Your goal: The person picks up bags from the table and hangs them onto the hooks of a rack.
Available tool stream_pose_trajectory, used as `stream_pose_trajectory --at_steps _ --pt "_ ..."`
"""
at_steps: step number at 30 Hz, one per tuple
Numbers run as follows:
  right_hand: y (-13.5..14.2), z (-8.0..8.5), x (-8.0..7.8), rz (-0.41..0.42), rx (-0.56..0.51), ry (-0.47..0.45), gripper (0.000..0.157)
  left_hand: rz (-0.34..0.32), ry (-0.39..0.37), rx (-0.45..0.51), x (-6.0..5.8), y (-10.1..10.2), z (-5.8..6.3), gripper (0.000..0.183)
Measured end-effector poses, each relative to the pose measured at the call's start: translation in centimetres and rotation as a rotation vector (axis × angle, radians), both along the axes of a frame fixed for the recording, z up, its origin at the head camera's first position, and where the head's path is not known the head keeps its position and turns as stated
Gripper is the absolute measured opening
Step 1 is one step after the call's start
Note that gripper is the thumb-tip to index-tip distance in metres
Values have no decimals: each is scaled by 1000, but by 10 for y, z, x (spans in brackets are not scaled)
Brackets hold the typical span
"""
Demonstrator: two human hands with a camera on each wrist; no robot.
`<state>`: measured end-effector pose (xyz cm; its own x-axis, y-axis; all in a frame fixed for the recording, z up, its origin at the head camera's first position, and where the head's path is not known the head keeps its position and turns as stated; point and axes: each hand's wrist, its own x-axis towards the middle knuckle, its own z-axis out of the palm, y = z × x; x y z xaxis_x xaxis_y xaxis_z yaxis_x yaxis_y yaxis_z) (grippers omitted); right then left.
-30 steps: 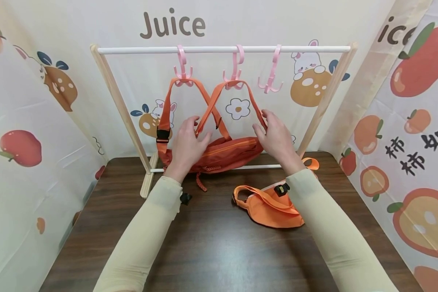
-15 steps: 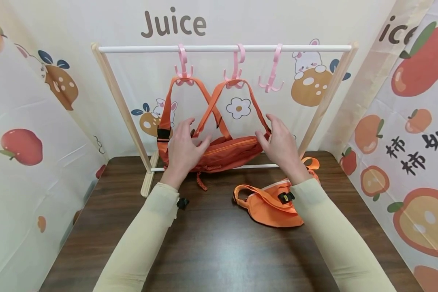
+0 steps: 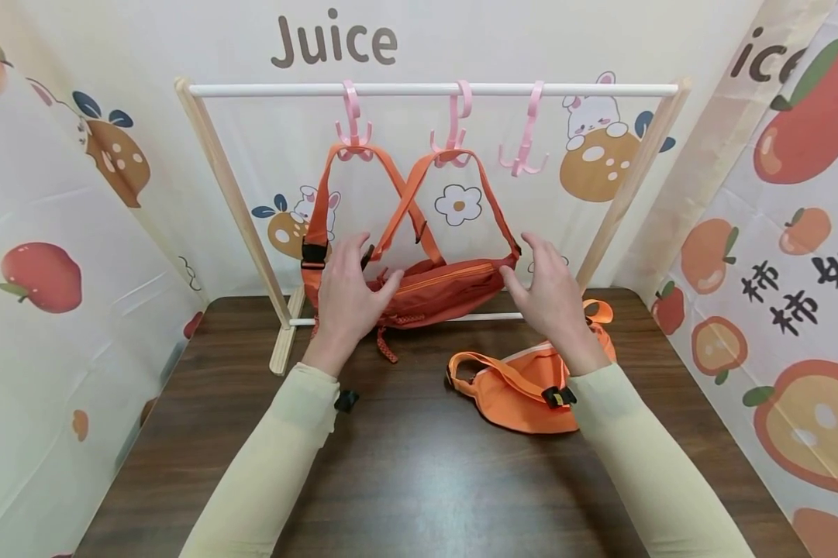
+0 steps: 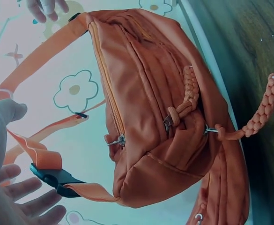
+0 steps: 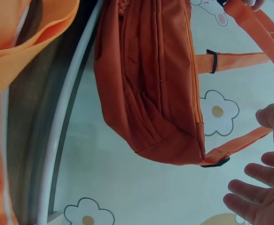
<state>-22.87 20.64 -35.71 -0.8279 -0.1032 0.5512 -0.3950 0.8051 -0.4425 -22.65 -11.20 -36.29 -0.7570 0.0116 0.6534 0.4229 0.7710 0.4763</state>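
Note:
A rust-red waist bag (image 3: 453,287) hangs by its orange strap from the middle pink hook (image 3: 453,120). Behind it, another rust-red bag (image 4: 228,187) hangs from the left pink hook (image 3: 353,116), mostly hidden; the two straps cross. My left hand (image 3: 349,291) is at the front bag's left end, fingers spread, close to a black buckle (image 4: 57,179) in the left wrist view. Off the bag's right end, my right hand (image 3: 550,291) has its fingers extended with nothing held; the right wrist view shows it apart from the strap (image 5: 247,140).
Both hooks hang on the white bar (image 3: 265,91) of a wooden rack, where a third pink hook (image 3: 525,136) bears nothing. A bright orange waist bag (image 3: 516,403) lies on the dark wood table (image 3: 419,480), partly under my right forearm. Printed curtains surround the table.
My hands have drawn apart and slightly down: the right hand has come off the front bag's strap toward the right, the left has shifted a little left. The hanging bags stay in place.

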Motion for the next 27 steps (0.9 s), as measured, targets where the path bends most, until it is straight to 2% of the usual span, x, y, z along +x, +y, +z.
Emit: stream_pose_trajectory --at_steps 4,13,22,27 --pt "3 -6 5 3 10 6 65 5 -5 1 5 -1 -3 70" --pt "7 -19 14 25 23 15 66 1 40 -23 15 -4 -15 72" --pt "13 -29 23 26 58 -22 65 1 78 -50 24 -1 -22 74" --pt "18 -34 29 33 89 -61 62 -34 98 -63 29 4 -28 73"
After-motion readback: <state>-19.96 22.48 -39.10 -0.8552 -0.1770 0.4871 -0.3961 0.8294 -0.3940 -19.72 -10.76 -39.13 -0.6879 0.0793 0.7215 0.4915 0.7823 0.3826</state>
